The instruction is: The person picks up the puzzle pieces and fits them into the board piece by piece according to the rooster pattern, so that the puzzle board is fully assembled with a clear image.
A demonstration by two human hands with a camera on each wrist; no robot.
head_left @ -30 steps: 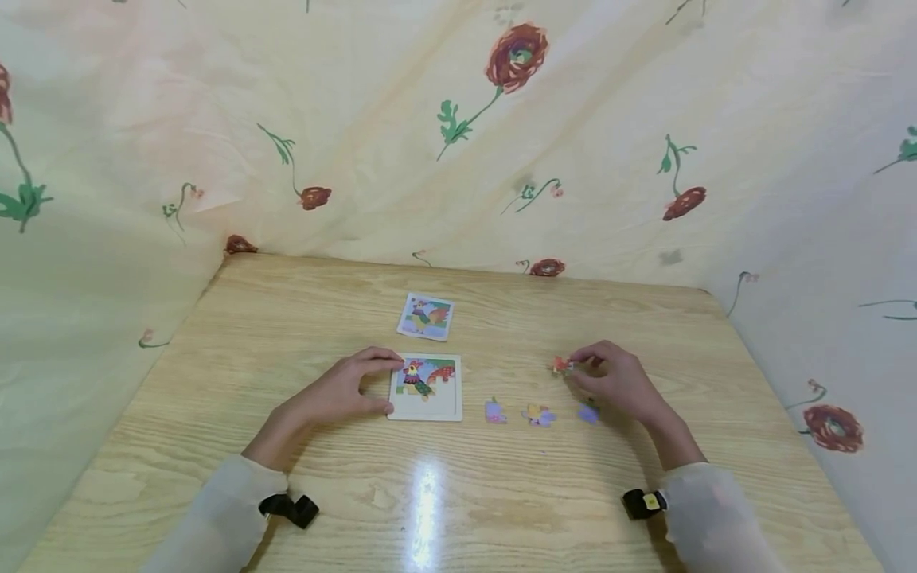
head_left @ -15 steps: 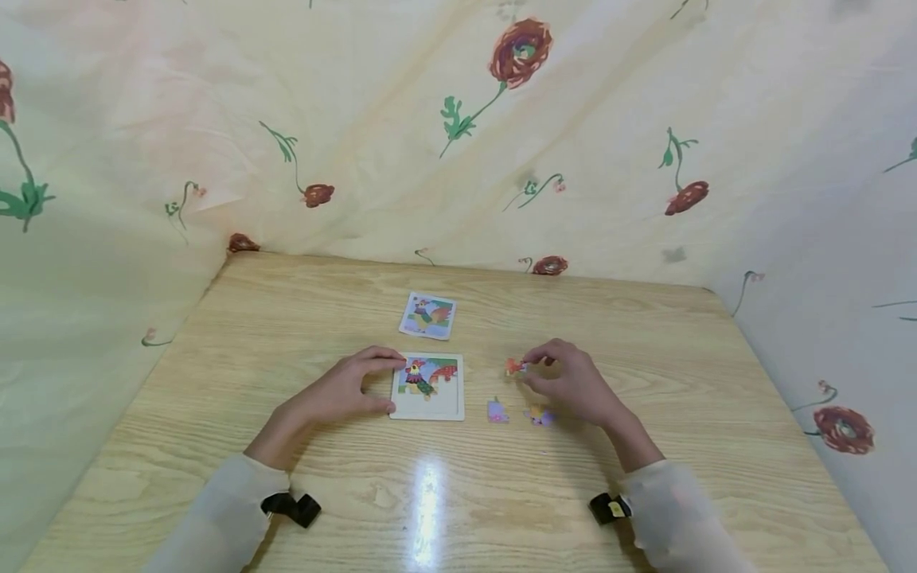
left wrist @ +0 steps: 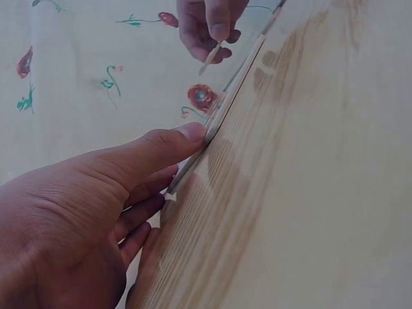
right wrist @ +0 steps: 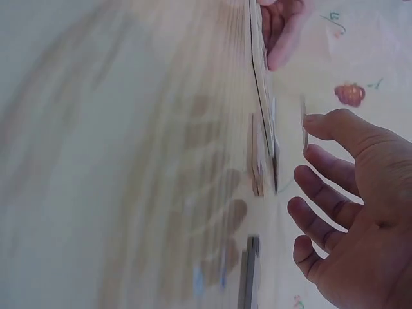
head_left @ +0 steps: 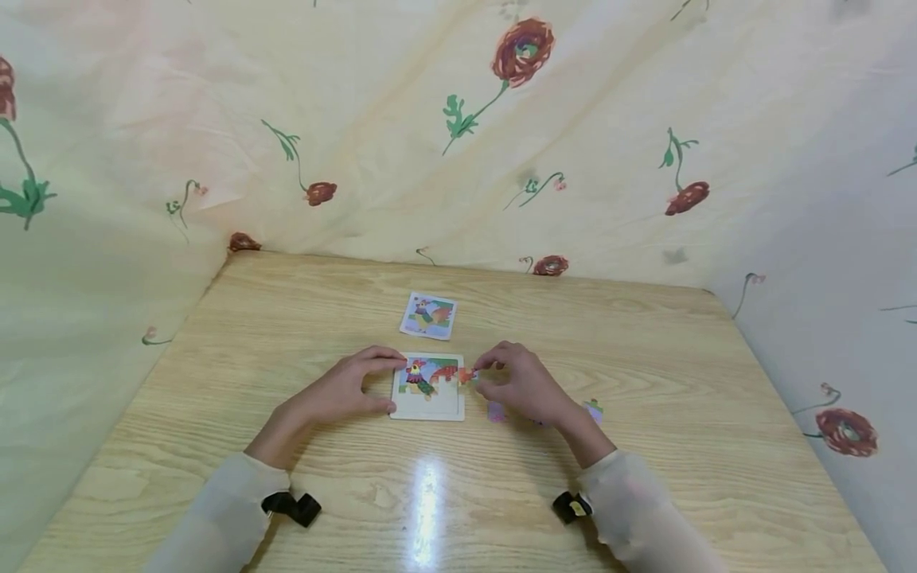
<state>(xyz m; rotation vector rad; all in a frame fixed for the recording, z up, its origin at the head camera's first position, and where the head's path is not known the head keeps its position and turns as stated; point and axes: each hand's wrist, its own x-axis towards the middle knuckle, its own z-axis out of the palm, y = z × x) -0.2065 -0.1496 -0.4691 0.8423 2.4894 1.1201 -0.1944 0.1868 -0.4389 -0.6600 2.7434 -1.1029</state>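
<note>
A white-rimmed puzzle board (head_left: 430, 416) lies flat on the table, its upper part filled with a rooster picture and its lower part bare. My left hand (head_left: 347, 387) grips the board's left side, fingers at the far corner and thumb at the near one. Between right thumb and index finger I pinch an orange-red puzzle piece (head_left: 466, 375). The right hand (head_left: 526, 387) holds it at the board's right rim; in the right wrist view the piece (right wrist: 304, 122) stands edge-on above the table, other fingers spread loosely.
A rooster picture card (head_left: 428, 317) lies behind the board. To the right lie a purple puzzle piece (head_left: 496, 411), another mostly hidden under the right hand, and a green-and-purple piece (head_left: 594, 410). Flowered cloth (head_left: 380, 159) rises behind the table (head_left: 322, 294).
My right hand has carried the orange-red puzzle piece leftward from the right of the loose pieces to the board's right rim. The left hand stays on the board.
</note>
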